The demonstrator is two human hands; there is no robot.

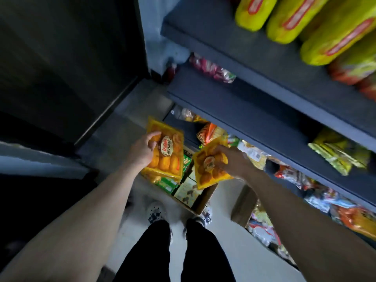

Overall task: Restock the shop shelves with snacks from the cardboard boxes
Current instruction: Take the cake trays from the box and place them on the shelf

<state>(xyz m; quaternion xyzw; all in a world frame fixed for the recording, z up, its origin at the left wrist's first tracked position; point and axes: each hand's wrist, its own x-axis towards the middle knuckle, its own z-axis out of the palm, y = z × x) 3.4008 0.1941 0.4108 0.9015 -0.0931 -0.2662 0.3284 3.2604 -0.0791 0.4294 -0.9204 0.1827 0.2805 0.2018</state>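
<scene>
The left hand (142, 151) grips one yellow cake pack (165, 147); the right hand (234, 161) grips another yellow pack (207, 171); both are above the cardboard box (200, 202); next, I think, they go on the shelf (254, 123).

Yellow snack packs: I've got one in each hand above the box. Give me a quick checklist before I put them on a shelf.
1. Left hand grip on the left yellow pack: ok, fingers curl over its edge.
2. Right hand grip on the right yellow pack: ok, fingers lie curled across its top.
3. Both packs out of the cardboard box: ok, held above its contents.
4. Room on the lower shelf: cannot tell. Packets crowd it and only its left end looks bare.
5. Pack wrappers intact: cannot tell, the view is too blurred.
</scene>
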